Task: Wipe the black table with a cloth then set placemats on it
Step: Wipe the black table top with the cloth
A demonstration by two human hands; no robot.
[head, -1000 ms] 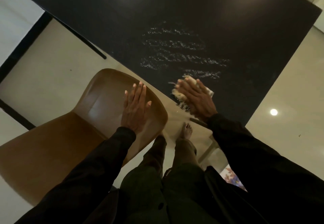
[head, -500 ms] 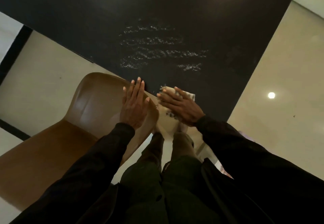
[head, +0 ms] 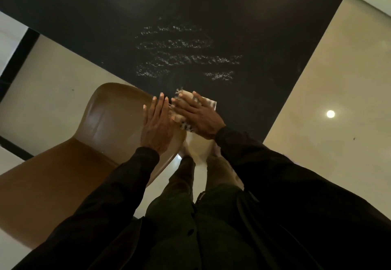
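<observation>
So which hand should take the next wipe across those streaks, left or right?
Right. The right hand presses the cloth flat on the black table at its near edge, close to the streaks. The left hand lies flat over the brown chair, holding nothing.

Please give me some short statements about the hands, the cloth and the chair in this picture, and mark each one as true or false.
1. The right hand presses the cloth flat on the table. True.
2. The left hand holds a placemat. False: it rests open on the back of the chair.
3. The chair is black. False: it is brown.
4. Pale streaks lie on the table beyond the cloth. True.
</observation>
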